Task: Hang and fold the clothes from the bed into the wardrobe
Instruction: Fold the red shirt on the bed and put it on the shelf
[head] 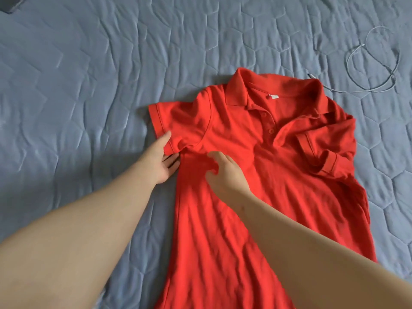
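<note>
A red polo shirt (263,166) lies face up on the blue quilted bed (89,85), collar at the far side. Its left sleeve is spread flat; its right sleeve is folded inward over the chest. My left hand (162,159) lies at the shirt's left edge under the armpit, fingers straight and slipped beneath the sleeve hem. My right hand (223,172) rests on the shirt's chest near the left armpit, its fingers curled into the cloth and bunching it slightly.
A white cable (374,63) lies coiled on the bed beyond the shirt's right shoulder. A dark object (11,4) shows at the top left corner.
</note>
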A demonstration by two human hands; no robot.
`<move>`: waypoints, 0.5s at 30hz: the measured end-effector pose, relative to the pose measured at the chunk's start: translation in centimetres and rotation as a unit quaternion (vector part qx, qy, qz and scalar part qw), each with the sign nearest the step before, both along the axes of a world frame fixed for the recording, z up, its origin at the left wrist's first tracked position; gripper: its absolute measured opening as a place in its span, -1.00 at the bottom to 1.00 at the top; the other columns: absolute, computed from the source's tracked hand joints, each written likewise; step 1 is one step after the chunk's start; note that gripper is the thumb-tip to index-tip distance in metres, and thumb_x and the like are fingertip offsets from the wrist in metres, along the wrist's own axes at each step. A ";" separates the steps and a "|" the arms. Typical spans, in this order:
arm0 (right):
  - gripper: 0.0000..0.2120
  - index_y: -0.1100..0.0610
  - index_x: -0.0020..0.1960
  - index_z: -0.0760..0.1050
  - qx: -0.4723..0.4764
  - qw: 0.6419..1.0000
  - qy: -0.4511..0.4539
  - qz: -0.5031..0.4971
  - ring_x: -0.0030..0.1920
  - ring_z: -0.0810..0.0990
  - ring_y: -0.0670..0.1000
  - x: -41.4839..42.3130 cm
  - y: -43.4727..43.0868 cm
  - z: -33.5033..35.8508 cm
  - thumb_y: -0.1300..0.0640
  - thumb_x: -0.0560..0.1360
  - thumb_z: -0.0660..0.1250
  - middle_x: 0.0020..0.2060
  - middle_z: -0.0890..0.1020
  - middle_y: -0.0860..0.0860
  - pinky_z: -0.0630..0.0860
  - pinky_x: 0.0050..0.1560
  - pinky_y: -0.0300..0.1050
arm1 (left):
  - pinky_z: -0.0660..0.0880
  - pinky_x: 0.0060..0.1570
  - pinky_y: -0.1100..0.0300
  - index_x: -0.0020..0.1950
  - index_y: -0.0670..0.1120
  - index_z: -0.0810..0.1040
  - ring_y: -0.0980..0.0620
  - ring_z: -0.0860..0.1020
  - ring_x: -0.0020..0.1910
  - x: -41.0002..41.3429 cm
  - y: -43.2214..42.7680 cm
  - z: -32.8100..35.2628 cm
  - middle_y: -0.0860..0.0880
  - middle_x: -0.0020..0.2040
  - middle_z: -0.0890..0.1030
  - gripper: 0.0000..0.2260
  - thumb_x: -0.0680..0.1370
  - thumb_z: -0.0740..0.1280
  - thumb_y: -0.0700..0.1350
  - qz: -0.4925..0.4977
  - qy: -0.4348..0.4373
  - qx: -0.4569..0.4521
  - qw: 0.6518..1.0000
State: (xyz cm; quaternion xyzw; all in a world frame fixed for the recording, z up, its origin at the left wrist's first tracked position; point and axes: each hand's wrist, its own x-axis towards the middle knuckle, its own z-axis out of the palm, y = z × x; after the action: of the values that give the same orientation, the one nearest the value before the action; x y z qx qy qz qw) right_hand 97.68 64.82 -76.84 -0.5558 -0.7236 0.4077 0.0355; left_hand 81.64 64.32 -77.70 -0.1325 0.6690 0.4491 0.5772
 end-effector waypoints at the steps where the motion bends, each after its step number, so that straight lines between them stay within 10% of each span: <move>1: -0.52 0.09 0.35 0.36 -0.015 1.000 0.017 -0.006 0.26 0.42 0.12 -1.1 -0.1 -0.3 0.22 0.43 0.24 0.26 0.48 0.09 0.35 0.26 -0.08 | 0.43 -0.25 0.25 -0.09 0.00 0.48 0.13 0.48 -0.27 -0.3 0.3 -0.1 0.02 -0.22 0.51 -0.85 0.48 0.37 0.04 -0.007 0.007 0.005 1.000; 5: -0.51 0.09 0.37 0.33 -0.065 0.994 0.047 -0.075 0.26 0.43 0.11 -2.9 0.2 -1.5 0.21 0.44 0.26 0.24 0.48 0.10 0.31 0.14 -0.20 | 0.40 -0.33 0.29 -0.24 -0.02 0.43 0.11 0.44 -0.35 -1.2 1.3 0.0 0.01 -0.39 0.51 -0.85 0.50 0.35 -0.14 -0.023 0.124 0.003 0.992; 9: -0.51 0.06 0.36 0.32 -0.085 0.977 0.072 -0.181 0.15 0.52 0.08 -1.2 1.4 -1.5 0.21 0.44 0.27 0.19 0.52 0.08 0.39 0.09 -0.18 | 0.45 -0.08 0.13 -0.08 -0.13 0.55 -0.22 0.56 0.01 0.1 2.9 1.2 -0.15 -0.11 0.61 -0.88 0.44 0.26 -0.24 -0.103 0.404 -0.012 0.909; 11: -0.51 0.07 0.35 0.31 -0.089 0.961 0.066 -0.253 0.11 0.57 0.13 0.1 2.7 -1.2 0.19 0.44 0.27 0.12 0.57 0.08 0.47 0.11 -0.07 | 0.40 -0.04 0.11 0.20 -0.07 0.49 -0.20 0.53 0.09 2.5 4.0 2.5 -0.15 0.08 0.60 -0.68 0.45 0.23 -0.20 -0.213 0.516 0.029 0.829; 15: -0.47 0.05 0.38 0.27 -0.110 0.949 0.042 -0.292 0.03 0.59 0.11 2.7 3.9 -1.0 0.16 0.42 0.26 -0.09 0.56 0.00 0.48 0.09 -0.04 | 0.29 0.22 -0.04 0.49 0.14 0.11 -0.16 0.38 0.29 6.2 4.9 1.9 -0.11 0.30 0.44 -0.50 0.57 0.18 0.03 -0.587 0.593 0.027 0.550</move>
State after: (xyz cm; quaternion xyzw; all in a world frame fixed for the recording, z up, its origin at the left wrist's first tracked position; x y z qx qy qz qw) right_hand 100.38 68.75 -77.80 -0.7259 -0.4777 0.4796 0.1217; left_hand 87.85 69.19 -75.81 0.6017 0.7763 0.0045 0.1878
